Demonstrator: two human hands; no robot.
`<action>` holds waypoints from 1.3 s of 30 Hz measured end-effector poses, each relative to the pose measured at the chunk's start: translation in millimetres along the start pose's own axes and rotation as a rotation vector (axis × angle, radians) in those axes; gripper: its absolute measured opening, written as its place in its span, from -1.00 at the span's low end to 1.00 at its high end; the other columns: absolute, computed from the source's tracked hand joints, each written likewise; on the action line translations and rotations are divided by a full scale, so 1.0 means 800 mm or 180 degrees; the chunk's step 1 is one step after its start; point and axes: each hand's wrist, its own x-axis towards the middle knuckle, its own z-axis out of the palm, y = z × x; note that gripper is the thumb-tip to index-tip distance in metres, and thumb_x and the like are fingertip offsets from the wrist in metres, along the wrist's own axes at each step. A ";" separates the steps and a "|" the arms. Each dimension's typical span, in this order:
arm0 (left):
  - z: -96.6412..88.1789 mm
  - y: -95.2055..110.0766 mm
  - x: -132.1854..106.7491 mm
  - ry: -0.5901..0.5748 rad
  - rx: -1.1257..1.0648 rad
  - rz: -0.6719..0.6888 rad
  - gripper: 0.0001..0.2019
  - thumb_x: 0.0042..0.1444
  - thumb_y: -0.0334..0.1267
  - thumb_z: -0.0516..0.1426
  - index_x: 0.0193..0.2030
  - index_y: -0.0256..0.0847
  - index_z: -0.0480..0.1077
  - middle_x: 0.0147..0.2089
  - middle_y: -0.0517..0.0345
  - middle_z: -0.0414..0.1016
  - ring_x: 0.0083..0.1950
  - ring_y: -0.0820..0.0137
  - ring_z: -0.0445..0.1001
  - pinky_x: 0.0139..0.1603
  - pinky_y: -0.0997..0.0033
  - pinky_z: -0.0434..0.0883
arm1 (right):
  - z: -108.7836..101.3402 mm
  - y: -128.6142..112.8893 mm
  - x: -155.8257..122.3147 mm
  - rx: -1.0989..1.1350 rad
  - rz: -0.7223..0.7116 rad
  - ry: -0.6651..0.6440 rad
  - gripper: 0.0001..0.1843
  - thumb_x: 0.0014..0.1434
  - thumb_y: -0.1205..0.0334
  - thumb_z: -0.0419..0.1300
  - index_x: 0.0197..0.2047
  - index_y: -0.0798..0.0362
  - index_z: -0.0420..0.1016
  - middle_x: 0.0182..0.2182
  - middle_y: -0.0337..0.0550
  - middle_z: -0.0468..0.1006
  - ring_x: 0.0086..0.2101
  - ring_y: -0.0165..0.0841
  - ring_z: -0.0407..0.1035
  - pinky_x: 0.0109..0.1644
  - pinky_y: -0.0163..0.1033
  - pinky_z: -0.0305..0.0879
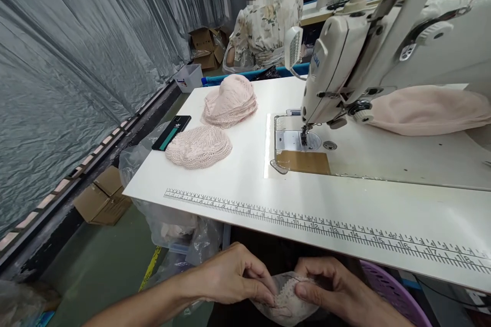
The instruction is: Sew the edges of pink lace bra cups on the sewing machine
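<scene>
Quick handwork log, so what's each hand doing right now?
Left hand: closed, pinching one side of a pale lacy fabric piece.
Right hand: closed, gripping the other side of the same piece.

Left grip (233, 277), right grip (333, 283), both pinched

Edge of the desk (245, 179) blocks you just ahead of your hands (224, 276). Above it, you've got a free lane between pink stacks (199, 148) at left and sewing machine (326, 61) at right. Purple basket (397, 294) crowds your right.
</scene>
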 end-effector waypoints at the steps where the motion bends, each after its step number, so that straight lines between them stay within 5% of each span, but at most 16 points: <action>1: 0.000 0.002 0.000 -0.0007 0.0053 0.0003 -0.84 -0.02 -0.24 0.22 -0.30 -0.24 0.57 -0.40 0.13 0.56 -0.37 0.44 0.48 -0.36 0.61 0.34 | 0.000 0.000 0.000 0.0002 0.0005 -0.0032 -0.57 0.01 -0.13 0.22 -0.49 0.11 0.40 -0.57 -0.30 0.25 -0.49 -0.46 0.10 -0.41 -0.34 0.00; 11: 0.001 0.005 -0.002 0.0117 0.0463 -0.0065 -0.81 0.07 -0.27 0.11 -0.33 -0.26 0.56 -0.46 0.18 0.52 -0.48 0.54 0.37 -0.50 0.67 0.21 | 0.004 0.008 0.006 -0.0048 0.0014 -0.0090 -0.53 -0.02 -0.18 0.21 -0.54 0.09 0.29 -0.62 -0.36 0.14 -0.54 -0.50 -0.01 -0.48 -0.35 -0.09; 17: 0.004 -0.007 0.004 0.0174 0.0358 -0.0152 -0.65 -0.28 -0.12 0.36 -0.31 -0.21 0.54 -0.45 0.26 0.48 -0.41 0.50 0.37 -0.48 0.66 0.19 | 0.006 0.009 0.006 -0.0146 -0.0048 -0.0027 -0.54 0.02 -0.18 0.17 -0.53 0.06 0.23 -0.59 -0.35 0.18 -0.51 -0.48 0.02 -0.44 -0.34 -0.06; 29: 0.005 0.000 0.008 0.0044 0.0386 -0.0312 -0.76 -0.14 -0.41 0.25 -0.25 -0.22 0.55 -0.31 0.17 0.58 -0.26 0.36 0.52 -0.31 0.59 0.35 | 0.006 0.007 0.008 -0.0008 0.0067 -0.0042 -0.52 -0.06 -0.15 0.26 -0.52 0.03 0.13 -0.57 -0.38 0.12 -0.50 -0.49 -0.03 -0.44 -0.35 -0.08; 35: -0.004 0.001 0.005 -0.0093 0.0413 -0.0143 -0.81 -0.04 -0.26 0.24 -0.26 -0.24 0.56 -0.33 0.09 0.59 -0.28 0.35 0.53 -0.33 0.58 0.36 | 0.003 0.007 0.007 0.0245 0.0093 -0.0126 -0.50 -0.04 -0.17 0.25 -0.52 0.02 0.11 -0.60 -0.42 0.05 -0.53 -0.51 -0.08 -0.48 -0.36 -0.13; 39: -0.005 0.000 0.005 -0.0069 0.0391 -0.0163 -0.85 -0.03 -0.28 0.23 -0.29 -0.23 0.56 -0.38 0.13 0.58 -0.36 0.43 0.51 -0.37 0.63 0.33 | 0.001 0.006 0.005 0.0307 0.0106 -0.0203 -0.54 -0.03 -0.19 0.22 -0.43 0.06 0.30 -0.57 -0.37 0.17 -0.51 -0.49 0.02 -0.44 -0.35 -0.07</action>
